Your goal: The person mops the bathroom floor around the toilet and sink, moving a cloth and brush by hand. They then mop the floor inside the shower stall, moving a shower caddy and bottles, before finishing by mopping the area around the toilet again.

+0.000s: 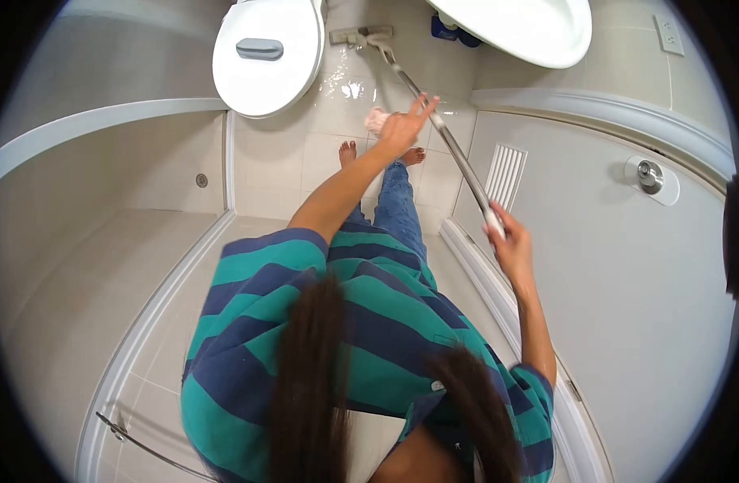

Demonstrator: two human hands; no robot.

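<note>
Mop handle (450, 153): right hand (510, 245) closed around its upper end; left hand (401, 129) lower down, fingers spread, touching the shaft. Mop head (361, 35) beside toilet (265, 52).

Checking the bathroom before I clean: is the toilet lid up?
No, the toilet lid lies closed and flat over the bowl, beside the mop head on the wet floor.
</note>
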